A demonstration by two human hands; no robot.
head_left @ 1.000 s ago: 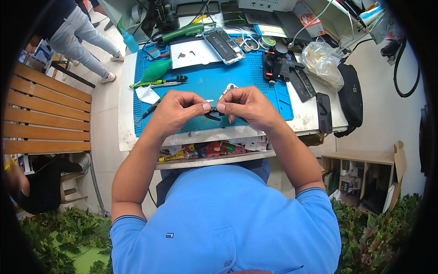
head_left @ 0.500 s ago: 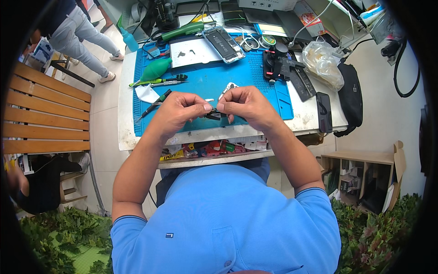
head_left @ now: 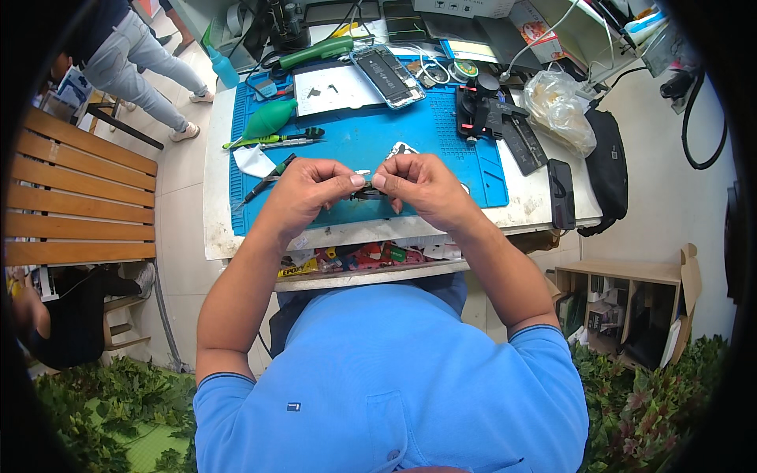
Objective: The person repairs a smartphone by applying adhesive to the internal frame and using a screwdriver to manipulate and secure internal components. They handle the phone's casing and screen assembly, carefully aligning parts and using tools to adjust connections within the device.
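Here, the left hand (head_left: 318, 189) and right hand (head_left: 427, 188) pinch one small dark part (head_left: 367, 192) in their fingers, over one blue mat (head_left: 347, 146) — one opened phone (head_left: 385, 76) lies far, one green bulb (head_left: 270, 121) farther left.

Pinching sm. dark part (head_left: 367, 193) btwn fingertips of L hand (head_left: 311, 189) & R hand (head_left: 422, 189), tips close tog. over blue mat (head_left: 347, 147); exact kind too sm. to tell. Showing dark screwdriver (head_left: 269, 181) just left of L hand, plus white tissue (head_left: 254, 162) & green blower bulb (head_left: 270, 121) farther up. Also showing white-&-black pc. (head_left: 404, 147) just beyond R hand, opened phone (head_left: 386, 77) nr mat's far edge beside white sheet (head_left: 335, 91), black clamp (head_left: 478, 116) toward R, then clear plastic bag (head_left: 558, 114). Wearing blue shirt (head_left: 347, 355).
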